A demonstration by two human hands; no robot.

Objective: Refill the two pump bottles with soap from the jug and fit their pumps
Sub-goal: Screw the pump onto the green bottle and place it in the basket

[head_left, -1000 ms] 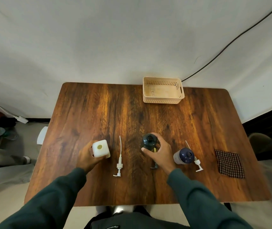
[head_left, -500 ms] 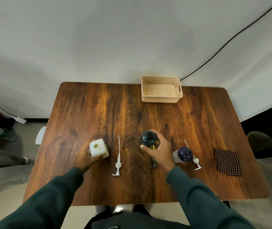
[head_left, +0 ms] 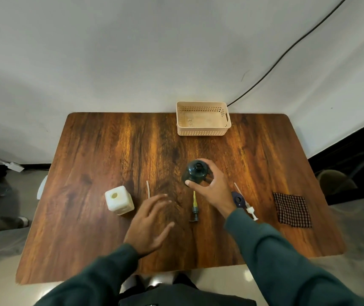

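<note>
A white square jug (head_left: pixel 119 200) with an open round mouth stands on the wooden table (head_left: pixel 101 151), left of centre. My left hand (head_left: pixel 149 224) hovers flat to its right, fingers spread, holding nothing, and covers most of a white pump whose tube tip (head_left: pixel 148 189) sticks out above it. My right hand (head_left: pixel 209 187) grips the upright dark teal bottle (head_left: pixel 195 172), its neck open. A dark pump with a yellowish tube (head_left: pixel 195 207) lies in front of that bottle. The navy bottle (head_left: pixel 238 199) shows behind my right wrist, next to another white pump (head_left: pixel 250 209).
A beige perforated basket (head_left: pixel 202 131) stands at the table's far edge. A dark checked cloth (head_left: pixel 292 209) lies flat near the right edge. A black cable (head_left: pixel 287 51) runs down the wall behind the basket.
My left hand has let go of the white jug and moved right, over the white pump. The right hand stays on the teal bottle. The camera view has shifted slightly.
</note>
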